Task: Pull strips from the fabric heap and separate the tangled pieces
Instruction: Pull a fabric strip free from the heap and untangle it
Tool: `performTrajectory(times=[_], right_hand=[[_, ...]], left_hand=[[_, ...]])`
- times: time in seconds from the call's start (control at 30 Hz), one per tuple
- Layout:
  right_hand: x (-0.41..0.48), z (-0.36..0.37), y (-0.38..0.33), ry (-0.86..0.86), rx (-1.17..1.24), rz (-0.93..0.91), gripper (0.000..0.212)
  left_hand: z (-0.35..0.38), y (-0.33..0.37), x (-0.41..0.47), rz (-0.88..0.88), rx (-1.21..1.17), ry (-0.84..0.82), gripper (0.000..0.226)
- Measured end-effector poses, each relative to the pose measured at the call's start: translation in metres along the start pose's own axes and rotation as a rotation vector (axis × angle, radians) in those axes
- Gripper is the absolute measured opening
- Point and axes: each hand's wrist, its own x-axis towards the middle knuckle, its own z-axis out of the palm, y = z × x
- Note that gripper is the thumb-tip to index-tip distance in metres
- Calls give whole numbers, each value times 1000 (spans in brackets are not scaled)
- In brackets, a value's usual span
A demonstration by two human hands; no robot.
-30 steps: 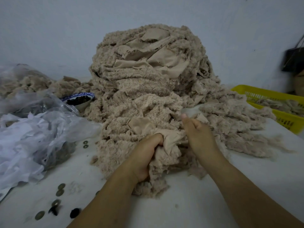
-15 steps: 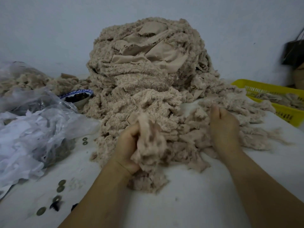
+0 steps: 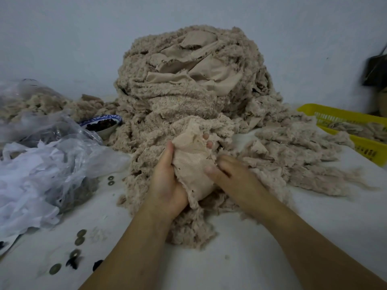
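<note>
A person's left hand (image 3: 167, 185) held a wadded strip (image 3: 192, 160), smooth backing outward, raised just in front of the fabric heap (image 3: 184, 91) on the white worktop (image 3: 240, 258). Its grip was wrapped tight round the wad, fingertips showing past the far edge. The right hand (image 3: 234, 176), which half a second earlier lay out on loose strips to the right, had come back against the wad. Blur hid whether its grip pinched cloth. Teasing the piece apart looked about to begin.

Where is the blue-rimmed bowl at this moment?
In the head view the bowl sits left of centre on the table, against the left foot of the fabric heap, just behind the clear plastic bag.
</note>
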Motion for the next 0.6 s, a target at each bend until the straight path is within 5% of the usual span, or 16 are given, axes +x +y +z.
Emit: performTrajectory(times=[0.1,0.2,0.33,0.43,0.5,0.6], right_hand=[[-3,7,0,-79,31,50,53],[-1,2,-5,91,342,216,44],[9,-17,-6,371,942,378,26],[11,-22,-3,480,1046,370,24],[11,-26,-2,509,1065,359,24],[11,-30,2,520,1059,354,29]], left_hand=[[-3,2,1,17,-5,22,63],[-1,0,0,8,213,74,66],[8,-5,-9,294,1162,153,29],[-5,-12,-2,470,1769,-25,60],[-8,-9,3,638,1874,16,47],[-7,-3,1,718,1648,180,9]])
